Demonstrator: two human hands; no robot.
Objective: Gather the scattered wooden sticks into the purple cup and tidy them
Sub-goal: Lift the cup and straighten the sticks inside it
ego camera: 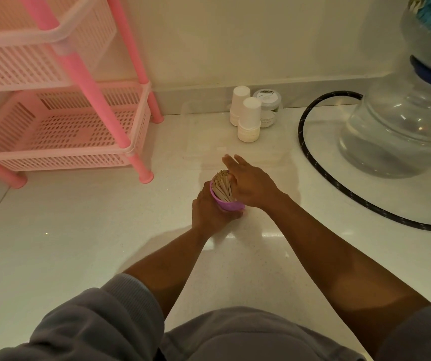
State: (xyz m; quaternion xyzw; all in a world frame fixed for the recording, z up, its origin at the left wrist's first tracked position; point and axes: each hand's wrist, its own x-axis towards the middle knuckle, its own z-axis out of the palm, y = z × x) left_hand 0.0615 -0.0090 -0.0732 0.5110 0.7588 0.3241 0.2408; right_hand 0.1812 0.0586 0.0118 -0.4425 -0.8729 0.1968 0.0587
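Left hand grips the purple cup; flat-fingered right hand hides part of the wooden sticks.

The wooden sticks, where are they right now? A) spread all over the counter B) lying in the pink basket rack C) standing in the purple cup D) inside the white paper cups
C: the wooden sticks stand bunched in the purple cup, which the left hand grips from the side while the right hand rests flat-fingered against their tops.
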